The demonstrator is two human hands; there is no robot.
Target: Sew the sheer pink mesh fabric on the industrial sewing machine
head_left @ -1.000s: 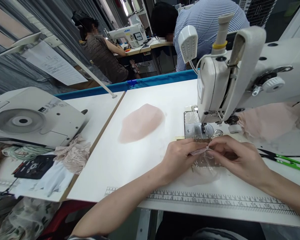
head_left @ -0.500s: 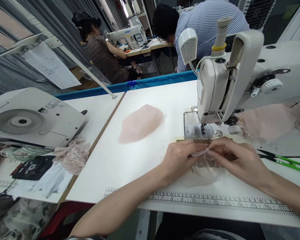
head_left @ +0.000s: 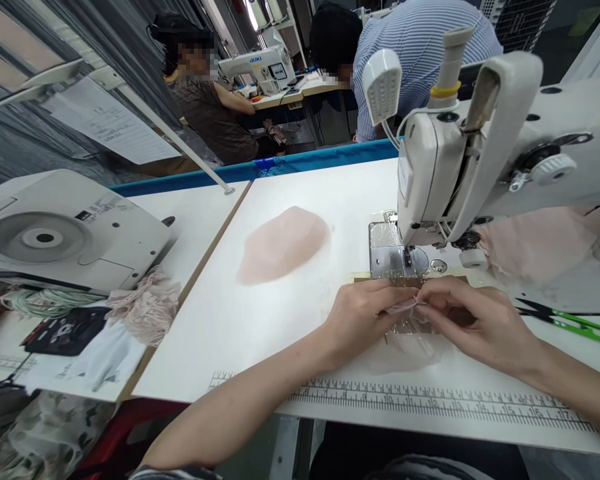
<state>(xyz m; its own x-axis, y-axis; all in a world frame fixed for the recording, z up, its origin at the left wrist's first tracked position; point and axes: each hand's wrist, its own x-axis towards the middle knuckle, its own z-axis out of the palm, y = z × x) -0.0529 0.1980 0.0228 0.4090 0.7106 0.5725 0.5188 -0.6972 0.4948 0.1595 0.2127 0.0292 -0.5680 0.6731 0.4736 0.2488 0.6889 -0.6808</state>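
Both hands pinch a thin, sheer pale pink fabric piece (head_left: 403,307) just in front of the sewing machine's needle area. My left hand (head_left: 363,317) is closed on its left part, fingers pointing right. From the other side, my right hand (head_left: 473,320) grips the edge between thumb and fingertips, almost touching the left fingertips. The fabric's lower part hangs loosely over the white table (head_left: 280,333). Behind the hands stands the white sewing machine (head_left: 430,173), its presser foot (head_left: 408,255) above the metal plate (head_left: 386,260). The exact fold between my fingertips is too small to make out.
Another sheer pink piece (head_left: 285,247) lies flat to the left. Green-handled scissors (head_left: 575,323) rest at the right, near a pink fabric heap (head_left: 540,243). A printed ruler (head_left: 430,400) runs along the front edge. A second machine (head_left: 65,233) stands left; two people sit beyond.
My hands keep their pinch on the fabric with hardly any movement. The view has shifted slightly, and the person at the back left has turned the head a little.
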